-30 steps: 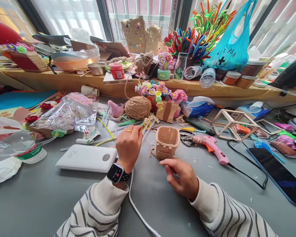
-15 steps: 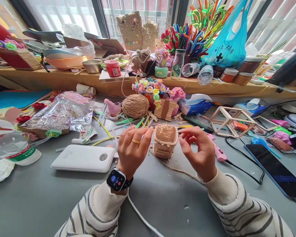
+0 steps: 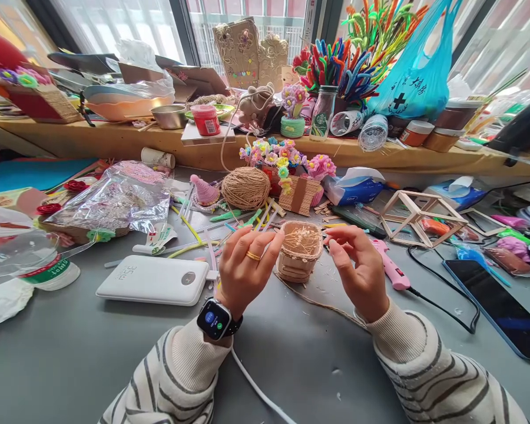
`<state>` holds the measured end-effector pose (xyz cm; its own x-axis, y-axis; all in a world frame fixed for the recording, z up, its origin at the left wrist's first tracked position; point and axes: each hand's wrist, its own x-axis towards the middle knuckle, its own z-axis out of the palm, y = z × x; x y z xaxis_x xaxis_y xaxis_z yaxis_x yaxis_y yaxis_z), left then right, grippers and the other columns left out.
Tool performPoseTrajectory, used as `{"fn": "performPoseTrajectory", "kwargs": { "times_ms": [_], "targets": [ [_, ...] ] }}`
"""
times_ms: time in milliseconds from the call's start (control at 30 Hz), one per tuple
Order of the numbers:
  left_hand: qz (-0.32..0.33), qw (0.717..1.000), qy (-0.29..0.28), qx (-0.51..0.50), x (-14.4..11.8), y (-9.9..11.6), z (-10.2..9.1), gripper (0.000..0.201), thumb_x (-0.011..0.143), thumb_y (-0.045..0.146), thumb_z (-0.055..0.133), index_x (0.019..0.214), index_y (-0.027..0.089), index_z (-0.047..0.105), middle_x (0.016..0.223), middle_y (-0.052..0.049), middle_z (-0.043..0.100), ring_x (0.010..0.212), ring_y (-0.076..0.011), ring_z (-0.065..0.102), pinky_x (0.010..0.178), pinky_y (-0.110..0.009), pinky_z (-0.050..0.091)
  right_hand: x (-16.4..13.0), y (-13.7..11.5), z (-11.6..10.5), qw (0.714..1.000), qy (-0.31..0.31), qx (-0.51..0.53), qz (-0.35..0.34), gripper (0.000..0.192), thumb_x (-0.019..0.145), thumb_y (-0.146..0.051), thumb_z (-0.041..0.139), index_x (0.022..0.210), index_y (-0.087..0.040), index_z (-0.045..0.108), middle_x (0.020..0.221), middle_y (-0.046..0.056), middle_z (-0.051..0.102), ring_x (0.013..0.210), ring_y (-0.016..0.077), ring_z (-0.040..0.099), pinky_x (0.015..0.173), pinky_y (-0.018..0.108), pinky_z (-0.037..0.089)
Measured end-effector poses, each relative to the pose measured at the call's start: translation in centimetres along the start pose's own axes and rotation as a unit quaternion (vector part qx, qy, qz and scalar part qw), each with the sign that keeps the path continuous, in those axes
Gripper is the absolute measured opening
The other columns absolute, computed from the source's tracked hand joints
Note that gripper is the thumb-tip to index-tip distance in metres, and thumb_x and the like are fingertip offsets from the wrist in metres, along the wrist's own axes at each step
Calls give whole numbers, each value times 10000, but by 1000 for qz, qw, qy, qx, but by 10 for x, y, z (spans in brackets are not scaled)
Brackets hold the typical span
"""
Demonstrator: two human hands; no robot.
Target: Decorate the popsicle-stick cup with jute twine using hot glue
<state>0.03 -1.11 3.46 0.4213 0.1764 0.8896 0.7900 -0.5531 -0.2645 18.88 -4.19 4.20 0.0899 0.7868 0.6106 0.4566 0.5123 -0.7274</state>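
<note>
A small square basket (image 3: 298, 262) with pale sides and a twine-trimmed rim stands upright on the grey table. Thin straw-coloured strands and whitish bits lie across its opening. My left hand (image 3: 247, 265), with a ring and a watch, is at the basket's left rim, its fingers curled and drawn together. Opposite it, at the right rim, is my right hand (image 3: 357, 265), thumb and index tips close together. Whatever either hand pinches is too small or hidden to make out. A length of twine (image 3: 318, 302) runs from the basket's base under my right wrist.
Left of my hands lies a white power bank (image 3: 152, 280) with a cable. A pink glue gun (image 3: 393, 270), its black cord and a phone (image 3: 499, 306) are on the right. Behind stand a twine ball (image 3: 246, 188), a wooden stick frame (image 3: 421, 218) and a crowded ledge (image 3: 265, 150).
The view has shifted slightly, so most things appear a little further right. My right thumb and index fingertips have come closer together. My left hand stays beside the basket.
</note>
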Motion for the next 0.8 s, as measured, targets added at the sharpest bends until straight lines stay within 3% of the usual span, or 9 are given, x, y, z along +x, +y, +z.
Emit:
{"fn": "performPoseTrajectory", "kwargs": {
  "times_ms": [633,800],
  "targets": [
    [15,1000,5,-26,-1,4,0,267,721,61,654,972,146,622,783,-21,708,774,-150,610,914,-352,453,0,2,-4,1000,2,2,12,151,860,-296,478,935,-217,583,842,12,601,691,105,547,580,235,459],
    [15,1000,3,-25,-2,3,1,268,718,71,663,972,145,620,790,-24,710,777,-155,611,905,-358,457,-2,-1,-4,1000,17,-14,-13,148,848,-265,490,962,-218,569,796,5,587,688,115,555,577,243,465]
  ]
}}
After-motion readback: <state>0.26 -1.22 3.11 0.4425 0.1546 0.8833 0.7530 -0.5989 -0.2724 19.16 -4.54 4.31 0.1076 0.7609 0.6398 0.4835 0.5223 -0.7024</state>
